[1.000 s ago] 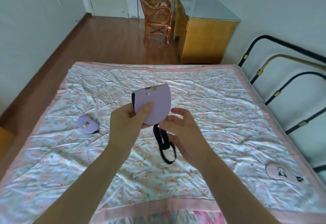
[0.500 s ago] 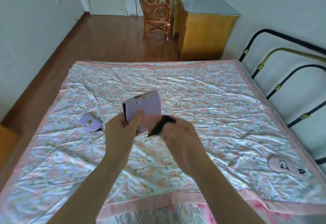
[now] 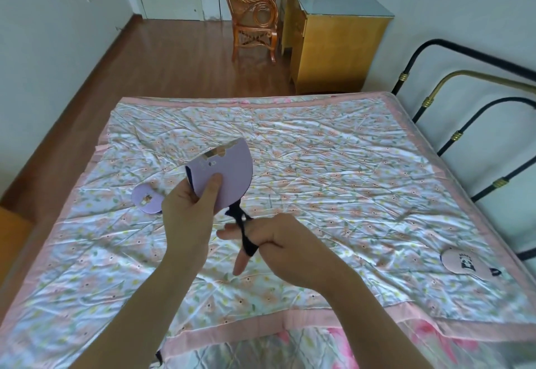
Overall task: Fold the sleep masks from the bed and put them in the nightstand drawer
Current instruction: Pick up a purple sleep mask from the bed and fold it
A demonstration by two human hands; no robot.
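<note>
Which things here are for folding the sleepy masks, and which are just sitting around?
For the job:
- folded purple sleep mask in the left hand
- its black strap around the right hand
- second purple mask on the quilt
- pink panda mask

Just sitting around:
- rattan chair
- yellow cabinet
- bed frame

- Bed (image 3: pixel 333 165): broad open middle and far half.
- Folded lilac mask (image 3: pixel 146 198) near the left edge.
- Pink mask (image 3: pixel 461 262) near the right edge, beside the metal headboard (image 3: pixel 464 136).
</note>
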